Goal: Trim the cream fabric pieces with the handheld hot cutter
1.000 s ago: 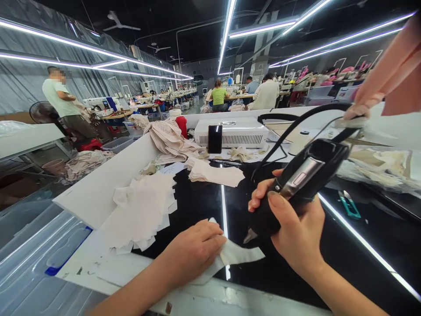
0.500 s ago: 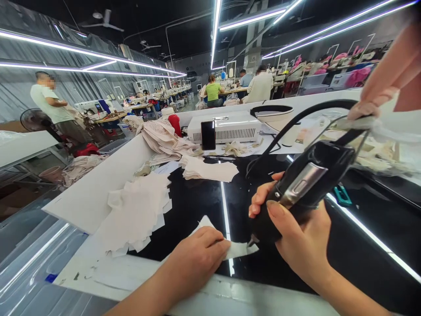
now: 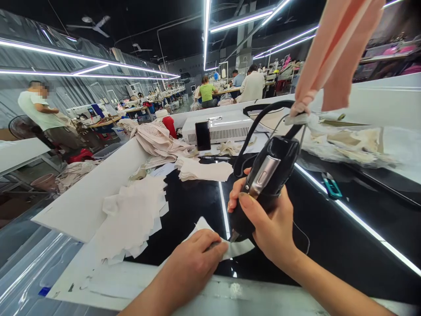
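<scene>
My right hand (image 3: 272, 219) is wrapped round a black corded handheld power tool (image 3: 268, 164) with a silver switch plate. Its narrow metal tip meets a small white fabric piece (image 3: 241, 249) on the black glossy tabletop (image 3: 190, 202). The tool's exact kind I cannot make out. With fingers bent together, my left hand (image 3: 200, 254) holds the fabric down just left of the tip and covers its middle. A twisted pink cloth strip (image 3: 324, 66) comes down from above to the tool's cord end.
Stacked pale fabric pieces (image 3: 131, 215) lie left, and a smaller stack (image 3: 204, 170) lies ahead. Behind are a phone (image 3: 203, 136) and a white vented box (image 3: 233, 127). Teal thread snips (image 3: 332, 186) lie right. A low white board (image 3: 88, 193) edges the left side. People work farther back.
The tool and my right hand have moved left along the fabric, the tip now closer to my left fingers. The tool stands more upright. My left hand keeps its hold.
</scene>
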Tool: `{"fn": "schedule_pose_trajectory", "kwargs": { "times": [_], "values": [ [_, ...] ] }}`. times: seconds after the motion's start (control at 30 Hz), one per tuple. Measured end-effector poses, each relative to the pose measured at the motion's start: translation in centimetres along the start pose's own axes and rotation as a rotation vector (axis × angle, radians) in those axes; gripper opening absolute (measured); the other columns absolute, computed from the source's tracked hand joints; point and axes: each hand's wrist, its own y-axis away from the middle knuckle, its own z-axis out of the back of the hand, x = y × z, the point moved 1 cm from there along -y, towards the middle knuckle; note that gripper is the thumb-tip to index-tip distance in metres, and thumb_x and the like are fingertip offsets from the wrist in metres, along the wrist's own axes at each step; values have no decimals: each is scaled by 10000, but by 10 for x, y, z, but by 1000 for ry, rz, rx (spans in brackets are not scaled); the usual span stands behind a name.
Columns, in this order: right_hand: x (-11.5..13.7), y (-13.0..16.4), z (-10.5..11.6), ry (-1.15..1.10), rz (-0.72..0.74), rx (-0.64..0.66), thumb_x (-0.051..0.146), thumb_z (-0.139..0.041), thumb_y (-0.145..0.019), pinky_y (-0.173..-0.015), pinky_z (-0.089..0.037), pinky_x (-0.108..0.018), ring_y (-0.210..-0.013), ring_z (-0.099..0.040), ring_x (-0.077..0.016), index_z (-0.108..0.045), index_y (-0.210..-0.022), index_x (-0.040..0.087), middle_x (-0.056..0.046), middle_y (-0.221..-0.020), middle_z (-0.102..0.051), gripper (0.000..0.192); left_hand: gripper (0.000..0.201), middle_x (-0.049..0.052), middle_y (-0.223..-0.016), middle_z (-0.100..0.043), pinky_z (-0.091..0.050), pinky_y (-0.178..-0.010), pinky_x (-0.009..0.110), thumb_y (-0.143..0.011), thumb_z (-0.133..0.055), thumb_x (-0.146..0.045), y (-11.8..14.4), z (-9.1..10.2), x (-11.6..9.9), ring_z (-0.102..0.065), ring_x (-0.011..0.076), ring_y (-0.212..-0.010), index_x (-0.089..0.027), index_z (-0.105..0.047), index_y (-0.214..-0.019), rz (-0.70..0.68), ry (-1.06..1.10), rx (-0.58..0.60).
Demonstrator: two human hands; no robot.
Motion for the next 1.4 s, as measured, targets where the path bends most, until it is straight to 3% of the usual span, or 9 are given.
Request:
{"fn": "schedule_pose_trajectory", "kwargs": {
  "times": [0.5,1.1,1.27,1.4],
  "values": [
    [-7,-1,-7,-8,-13,20,246,-804,-927,-583,-599,-287,-609,-655,-139,-608,-1067,297,68,-811,-717,245,378,98,-1130,-662,-670,-854,361,-1050,-561,-26,5,-1,1,-688,243,-990,-211,-692,-1352,34,-57,-26],
    [-15,-4,-15,6,-31,12,285,-806,-926,-571,-607,-279,-585,-677,-132,-628,-1012,283,72,-809,-723,198,357,109,-1129,-686,-677,-863,378,-1071,-578,-60,5,-5,1,-703,256,-1004,-209,-728,-1359,51,-22,-26],
    [-13,-10,-5,9,-18,14,348,-852,-927,-621,-617,-305,-637,-679,-146,-639,-1077,299,65,-860,-724,265,264,95,-1195,-733,-655,-989,333,-1138,-582,-141,5,8,9,-730,219,-1083,-188,-739,-1345,101,79,-34],
    [-7,-16,9,174,-5,-18,468,-881,-901,-675,-603,-363,-656,-674,-181,-612,-1021,294,51,-849,-711,342,256,84,-1254,-763,-629,-1071,333,-1160,-551,-137,1,26,30,-739,211,-1167,-179,-772,-1284,214,76,-16]
  ]
}}
